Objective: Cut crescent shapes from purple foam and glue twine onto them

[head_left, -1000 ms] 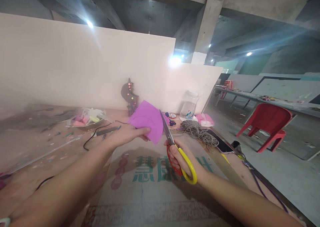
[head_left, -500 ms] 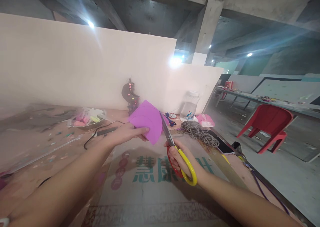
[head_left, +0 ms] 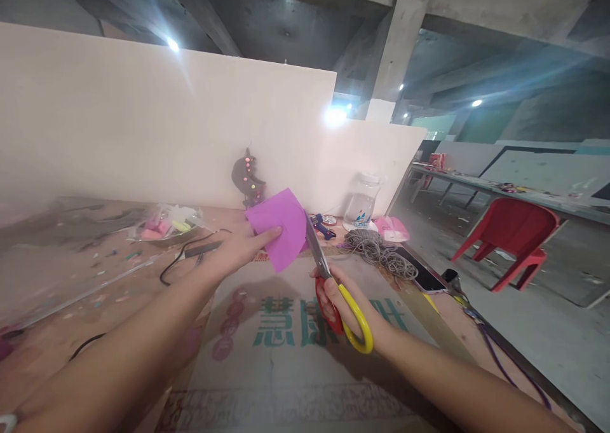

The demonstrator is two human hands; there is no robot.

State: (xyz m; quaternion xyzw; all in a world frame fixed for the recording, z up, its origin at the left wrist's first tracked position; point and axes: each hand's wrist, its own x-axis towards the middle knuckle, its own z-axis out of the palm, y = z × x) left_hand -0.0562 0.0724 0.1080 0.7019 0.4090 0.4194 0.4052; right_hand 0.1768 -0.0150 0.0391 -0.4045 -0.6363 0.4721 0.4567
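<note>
One purple sheet in left hand, scissors in right hand.

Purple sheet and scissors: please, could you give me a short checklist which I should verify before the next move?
1. Purple sheet held by the left hand, thumb on top: ok.
2. Scissors held by the red and yellow handles in the right hand: ok.
3. Left thumb apart from the blades: ok.
4. Left fingers under the sheet away from the blades: cannot tell, the sheet hides them.
5. Blades touching the sheet's right edge: cannot tell; they look very close.
6. Gray cord apart from the sheet: ok.
</note>
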